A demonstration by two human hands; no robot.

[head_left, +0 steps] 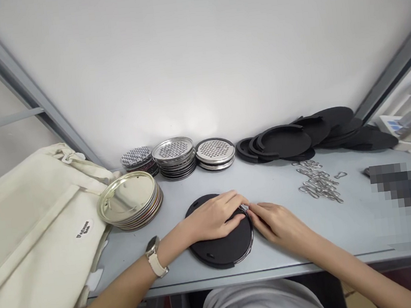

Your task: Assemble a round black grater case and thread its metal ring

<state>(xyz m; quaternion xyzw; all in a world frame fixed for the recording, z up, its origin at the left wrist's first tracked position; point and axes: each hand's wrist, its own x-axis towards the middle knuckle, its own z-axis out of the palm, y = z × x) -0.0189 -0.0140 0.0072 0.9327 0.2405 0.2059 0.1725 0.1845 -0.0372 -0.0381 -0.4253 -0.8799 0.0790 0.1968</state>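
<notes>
A round black disc (216, 249) with small slots lies on the table in front of me, a thin shiny rim showing along its right edge. Across its top rests my left hand (213, 217), fingers curled to the right edge, with thumb and forefinger around the spot where a small silver clip (244, 208) shows. My right hand (276, 222) pinches at this clip from the right, thumb and forefinger closed. The fingertips partly cover the clip, so how it sits on the disc is hard to see.
Behind stand stacks of perforated metal grater discs (173, 150) and gold-coloured lids (129, 197). Black round covers (285, 141) lie piled at the back right, near loose silver snap clips (318, 183). A cream bag (32, 233) fills the left; a blurred patch (410, 195) covers something right.
</notes>
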